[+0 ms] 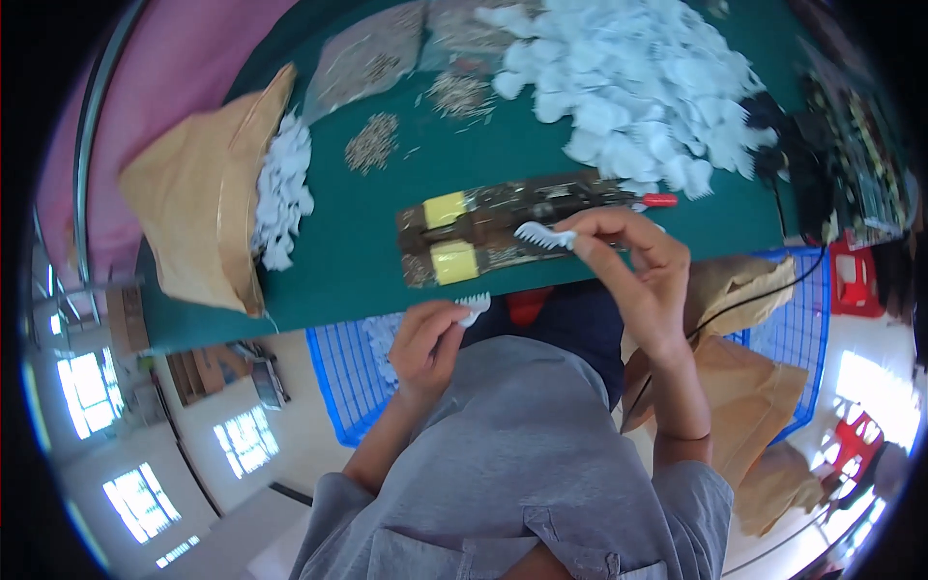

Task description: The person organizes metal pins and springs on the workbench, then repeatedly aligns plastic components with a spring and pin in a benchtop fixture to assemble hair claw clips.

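Pinched in the fingers of my right hand (650, 266) is a small white plastic comb piece (544, 236), held up with its teeth toward the left. My left hand (423, 340) grips another white toothed piece (475, 307) by the table's near edge, teeth pointing up. Between and beyond the hands lies a brown taped fixture (483, 220) with two yellow patches (454, 261). My right hand is over its right end, where a red-tipped part (659, 200) sticks out.
A large heap of white pieces (638, 87) covers the table's far right. Small metal pins (372, 143) lie in piles near clear bags (367, 58). At left a brown sack (198, 193) spills white pieces. Blue baskets (338, 382) stand below; a black cable (744, 307) hangs at right.
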Demonstrator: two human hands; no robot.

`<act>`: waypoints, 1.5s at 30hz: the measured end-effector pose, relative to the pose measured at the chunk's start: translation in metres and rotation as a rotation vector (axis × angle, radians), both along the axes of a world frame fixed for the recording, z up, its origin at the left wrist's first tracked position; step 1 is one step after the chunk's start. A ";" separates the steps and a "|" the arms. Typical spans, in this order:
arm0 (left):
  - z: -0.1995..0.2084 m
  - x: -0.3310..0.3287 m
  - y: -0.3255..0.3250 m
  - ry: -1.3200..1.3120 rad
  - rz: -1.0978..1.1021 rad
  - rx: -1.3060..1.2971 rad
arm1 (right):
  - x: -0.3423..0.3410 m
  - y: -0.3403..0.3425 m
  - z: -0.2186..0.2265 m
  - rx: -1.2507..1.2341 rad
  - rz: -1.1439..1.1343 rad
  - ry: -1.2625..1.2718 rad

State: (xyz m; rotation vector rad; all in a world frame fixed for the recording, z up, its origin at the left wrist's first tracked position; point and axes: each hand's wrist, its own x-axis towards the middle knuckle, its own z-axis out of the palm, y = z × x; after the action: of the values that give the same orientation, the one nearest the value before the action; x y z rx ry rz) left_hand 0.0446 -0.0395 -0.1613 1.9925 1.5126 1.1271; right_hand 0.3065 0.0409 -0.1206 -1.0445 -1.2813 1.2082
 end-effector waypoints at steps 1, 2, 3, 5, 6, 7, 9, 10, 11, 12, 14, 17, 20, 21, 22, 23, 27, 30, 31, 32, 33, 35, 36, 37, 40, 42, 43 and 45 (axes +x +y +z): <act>0.004 -0.004 0.002 -0.003 0.025 0.021 | -0.007 0.005 0.002 0.014 0.018 -0.038; 0.005 -0.008 0.005 0.000 0.061 0.039 | -0.015 0.010 0.002 0.029 0.032 -0.077; 0.009 -0.010 0.010 -0.019 0.084 -0.001 | -0.020 0.015 0.002 0.075 0.035 -0.113; 0.011 -0.014 0.021 -0.068 0.123 -0.089 | -0.031 0.024 0.006 0.067 0.064 -0.143; 0.008 -0.018 0.027 -0.078 0.138 -0.091 | -0.038 0.030 0.006 0.067 0.083 -0.155; 0.006 -0.021 0.032 -0.031 0.102 -0.032 | -0.045 0.034 0.005 0.037 0.092 -0.158; -0.003 -0.025 0.049 0.076 0.025 0.104 | -0.056 0.043 0.005 0.037 0.115 -0.195; -0.004 -0.025 0.056 0.063 0.025 0.100 | -0.060 0.045 0.005 0.040 0.126 -0.220; -0.002 -0.025 0.063 0.172 0.017 0.164 | -0.064 0.045 0.006 0.036 0.126 -0.232; 0.000 -0.025 0.068 0.281 0.008 0.230 | -0.069 0.047 0.006 0.020 0.122 -0.235; 0.000 -0.027 0.073 0.336 0.020 0.238 | -0.074 0.050 0.005 0.003 0.115 -0.247; -0.002 -0.031 0.077 0.399 0.014 0.253 | -0.080 0.056 0.006 0.023 0.133 -0.296; -0.003 -0.038 0.077 0.415 -0.028 0.252 | -0.087 0.063 0.004 -0.010 0.164 -0.344; -0.002 -0.040 0.079 0.429 -0.056 0.251 | -0.089 0.066 0.002 0.010 0.192 -0.363; 0.000 -0.041 0.080 0.424 -0.052 0.249 | -0.091 0.070 0.000 0.031 0.221 -0.382; 0.003 -0.042 0.081 0.449 -0.097 0.230 | -0.092 0.073 -0.003 0.030 0.225 -0.386; 0.019 -0.045 0.088 0.517 -0.231 0.126 | -0.101 0.081 -0.007 0.089 0.276 -0.473; 0.022 -0.044 0.091 0.599 -0.235 0.057 | -0.105 0.084 -0.011 0.129 0.317 -0.532; 0.022 -0.045 0.093 0.600 -0.233 0.058 | -0.107 0.085 -0.013 0.151 0.342 -0.567; 0.021 -0.047 0.094 0.497 -0.115 0.082 | -0.108 0.087 -0.015 0.153 0.343 -0.566; 0.019 -0.048 0.094 0.391 -0.001 0.103 | -0.109 0.087 -0.015 0.162 0.380 -0.613; 0.014 -0.049 0.096 0.324 0.020 0.121 | -0.112 0.086 -0.019 0.169 0.417 -0.662; 0.010 -0.050 0.095 0.231 0.018 0.095 | -0.113 0.086 -0.021 0.184 0.451 -0.662; 0.005 -0.051 0.096 0.137 0.017 0.070 | -0.115 0.087 -0.022 0.199 0.485 -0.662; -0.013 -0.059 0.098 -0.056 -0.088 -0.074 | -0.116 0.087 -0.020 0.151 0.503 -0.673; -0.021 -0.063 0.097 -0.094 -0.107 -0.099 | -0.114 0.083 -0.027 0.157 0.483 -0.626; -0.023 -0.064 0.097 -0.129 -0.131 -0.123 | -0.113 0.081 -0.028 0.162 0.457 -0.576; -0.026 -0.066 0.097 -0.127 -0.138 -0.108 | -0.112 0.073 -0.023 0.339 0.367 -0.633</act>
State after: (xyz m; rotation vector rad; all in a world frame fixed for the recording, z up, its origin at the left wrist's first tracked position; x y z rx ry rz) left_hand -0.0210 0.0577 -0.1873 1.8842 1.3223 1.0708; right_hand 0.1944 0.1134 -0.1435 -0.9968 -2.1620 0.8880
